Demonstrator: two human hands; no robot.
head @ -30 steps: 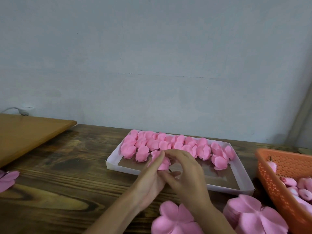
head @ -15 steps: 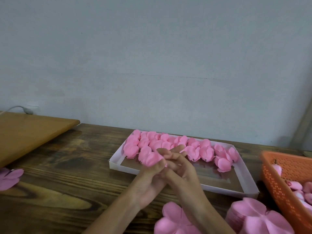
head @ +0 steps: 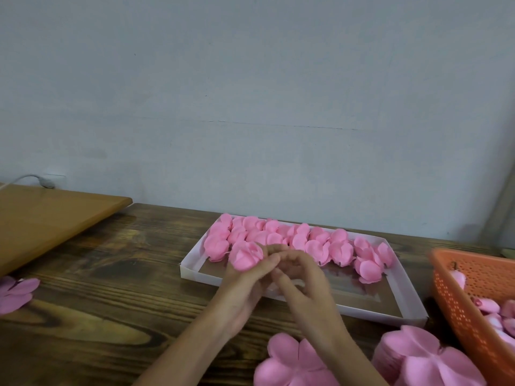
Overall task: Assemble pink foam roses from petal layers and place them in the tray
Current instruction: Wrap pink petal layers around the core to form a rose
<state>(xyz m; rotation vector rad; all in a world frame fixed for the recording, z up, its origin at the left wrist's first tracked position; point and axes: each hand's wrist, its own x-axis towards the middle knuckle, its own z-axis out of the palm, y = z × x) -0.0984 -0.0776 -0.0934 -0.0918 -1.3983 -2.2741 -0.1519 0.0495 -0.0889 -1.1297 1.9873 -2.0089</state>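
Dark wood table [head: 111, 288] — cupped pink rose [head: 246, 256]

A single camera sits on the person's head, facing forward and slightly down across the table [head: 83, 316] to the wall [head: 250, 93]. The wall fills the upper half of the view and the table the lower. It is close in. Both forearms enter from the bottom edge, and the left hand [head: 245, 288] and right hand [head: 303, 282] meet at a rose [head: 246, 256] near mid-frame, over the tray [head: 362, 312]. The right edge crops the basket [head: 457, 296].
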